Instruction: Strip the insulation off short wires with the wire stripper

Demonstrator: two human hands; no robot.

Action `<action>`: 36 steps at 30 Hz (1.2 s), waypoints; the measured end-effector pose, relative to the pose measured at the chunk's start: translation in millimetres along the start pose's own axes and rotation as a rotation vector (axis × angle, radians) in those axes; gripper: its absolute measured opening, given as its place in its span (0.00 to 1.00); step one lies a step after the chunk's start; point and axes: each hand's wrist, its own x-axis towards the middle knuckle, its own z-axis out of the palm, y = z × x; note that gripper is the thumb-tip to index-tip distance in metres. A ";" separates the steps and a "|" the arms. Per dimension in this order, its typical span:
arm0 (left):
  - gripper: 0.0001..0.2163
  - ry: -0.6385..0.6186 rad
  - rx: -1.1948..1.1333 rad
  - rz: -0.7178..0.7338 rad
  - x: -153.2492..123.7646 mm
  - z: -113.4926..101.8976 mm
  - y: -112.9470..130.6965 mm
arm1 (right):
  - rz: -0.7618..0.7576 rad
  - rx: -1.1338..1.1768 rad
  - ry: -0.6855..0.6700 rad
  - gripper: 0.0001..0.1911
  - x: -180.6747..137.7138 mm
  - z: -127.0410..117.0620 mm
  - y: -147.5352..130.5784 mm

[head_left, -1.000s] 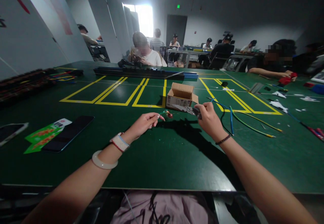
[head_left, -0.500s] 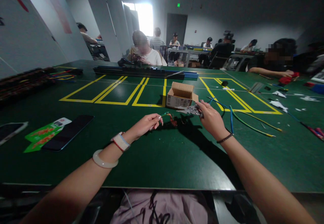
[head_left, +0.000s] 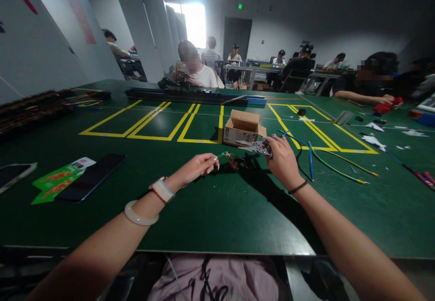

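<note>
My left hand is closed in a pinch on a thin green wire over the near middle of the table. Loose copper strands lie in a tangle by the wire's far end; whether they are joined to it I cannot tell. My right hand grips a flat metal wire stripper with holes along its body, its jaws pointing left, above and to the right of the strands. My fingers hide its handles. Just behind the stripper stands an open cardboard box.
Blue and green-yellow cables lie right of my right hand. At the left are a dark phone, a green packet and another phone. Black and blue strips line the far edge. A person sits opposite.
My right hand has turned slightly and shifted a little to the right with the wire stripper. The copper strands have spread slightly to the right. My left hand stays nearly still.
</note>
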 end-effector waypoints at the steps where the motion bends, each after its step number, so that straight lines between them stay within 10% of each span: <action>1: 0.18 -0.002 0.003 -0.002 0.0 0.0 -0.2 | -0.003 -0.018 0.002 0.25 0.2 -0.5 0.3; 36: 0.14 -0.148 -0.207 -0.032 -4.8 -3.3 7.9 | -0.168 -0.092 0.009 0.23 1.3 -3.0 2.2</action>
